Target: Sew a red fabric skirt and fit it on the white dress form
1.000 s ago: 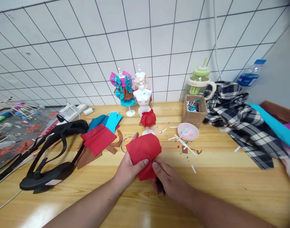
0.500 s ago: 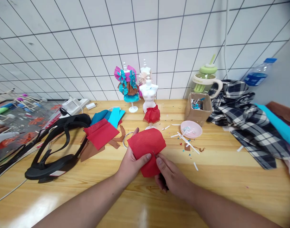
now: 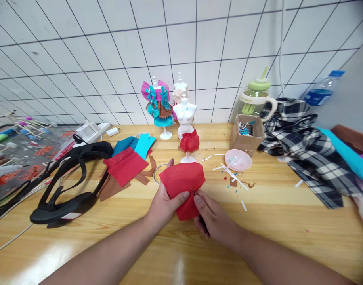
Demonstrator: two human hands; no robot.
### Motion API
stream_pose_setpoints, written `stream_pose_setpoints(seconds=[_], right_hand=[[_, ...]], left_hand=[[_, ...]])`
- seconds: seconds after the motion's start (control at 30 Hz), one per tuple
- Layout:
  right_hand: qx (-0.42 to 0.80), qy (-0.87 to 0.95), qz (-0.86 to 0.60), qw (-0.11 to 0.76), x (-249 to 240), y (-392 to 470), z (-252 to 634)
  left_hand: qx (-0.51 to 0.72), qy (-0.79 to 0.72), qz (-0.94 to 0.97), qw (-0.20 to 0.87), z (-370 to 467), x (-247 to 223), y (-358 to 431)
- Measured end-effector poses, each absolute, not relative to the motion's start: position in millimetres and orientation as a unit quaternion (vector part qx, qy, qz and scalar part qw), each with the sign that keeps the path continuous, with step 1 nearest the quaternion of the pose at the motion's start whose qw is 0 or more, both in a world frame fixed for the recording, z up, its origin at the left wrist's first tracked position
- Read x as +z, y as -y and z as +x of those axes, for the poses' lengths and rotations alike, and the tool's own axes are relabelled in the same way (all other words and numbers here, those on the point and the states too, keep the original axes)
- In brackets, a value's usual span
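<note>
My left hand pinches a sheet of red crepe paper, thumb on top and fingers underneath. The sheet is curved and tilted above the table. My right hand is closed around scissors; only their thin metal tip shows, against the paper, and the handles are mostly hidden in the palm. Just behind the paper stands a small white mannequin with a red paper skirt. Another mannequin in pink, teal and brown paper is at its left, and a third is partly hidden behind it.
Folded red paper lies left, over brown and blue pieces, beside a black headset. At right are a pink dish, white paper strips, a cardboard box, a green-lidded jug and a plaid cloth.
The red paper has shifted very slightly left in my hands, and the scissors' tip sits a little further left. The whole view has moved slightly; both hands keep their grip.
</note>
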State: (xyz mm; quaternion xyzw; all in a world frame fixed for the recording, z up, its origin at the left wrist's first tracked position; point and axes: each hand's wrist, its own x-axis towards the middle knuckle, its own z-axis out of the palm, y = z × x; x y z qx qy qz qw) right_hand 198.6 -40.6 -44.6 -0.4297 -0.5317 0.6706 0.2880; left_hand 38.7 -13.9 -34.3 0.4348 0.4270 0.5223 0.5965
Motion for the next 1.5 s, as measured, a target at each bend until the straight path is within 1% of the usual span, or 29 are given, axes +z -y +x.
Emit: stream_pose_setpoints(seconds=[0.27,0.6,0.77,1.03,1.17,1.5], right_hand=[[0.660,0.536,-0.440,0.288,-40.6,41.7,197.0],[0.648,0.549,-0.436,0.297,-41.9,42.6,197.3],[0.638,0.556,-0.436,0.305,-43.6,42.3,197.5],[0.649,0.550,-0.429,0.306,-38.8,40.7,197.7],[0.634,0.562,-0.432,0.308,-39.3,41.1,197.8],[0.648,0.538,-0.442,0.310,-39.6,41.3,196.4]], left_hand=[[0.545,-0.388,0.392,0.632,36.4,-32.4,10.5],[0.535,-0.423,0.431,0.591,34.9,-39.2,8.5],[0.537,-0.399,0.427,0.608,34.4,-37.2,8.7],[0.509,-0.414,0.459,0.600,33.6,-35.7,6.3],[0.512,-0.407,0.459,0.601,32.7,-37.9,4.5],[0.514,-0.398,0.450,0.612,33.6,-37.5,6.6]])
